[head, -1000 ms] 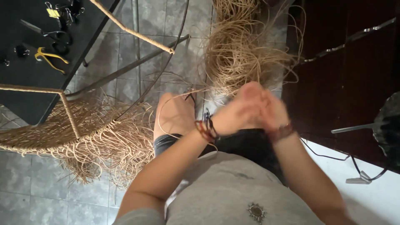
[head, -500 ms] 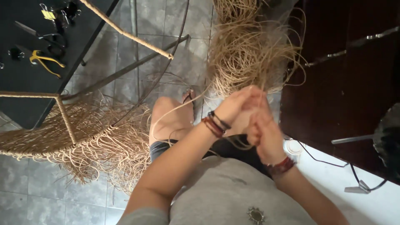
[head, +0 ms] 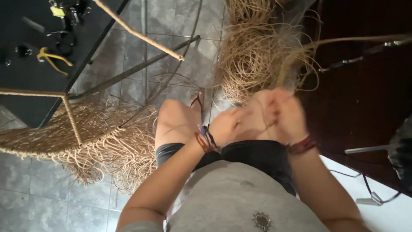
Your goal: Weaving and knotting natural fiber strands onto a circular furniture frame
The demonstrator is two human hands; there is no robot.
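My left hand (head: 227, 124) and my right hand (head: 285, 114) are close together over my lap, both blurred by motion. Thin tan rattan strands (head: 300, 56) run up from between my fingers toward the upper right. My right hand pinches the strands; my left hand closes on them just beside it. Both wrists carry bracelets. A big loose pile of the same rattan fibre (head: 253, 51) lies on the tiled floor just beyond my knees.
A metal frame wrapped in woven rattan (head: 68, 129), with a long fringe, stands at the left. A black table (head: 38, 56) at the top left holds yellow-handled pliers (head: 49, 58) and small tools. Dark wood furniture (head: 365, 86) fills the right; cables lie on a white surface (head: 386, 197).
My hands have come apart slightly and shifted right, with the right hand drawing the strands upward. The view has tilted a little, so the fibre pile sits more to the centre.
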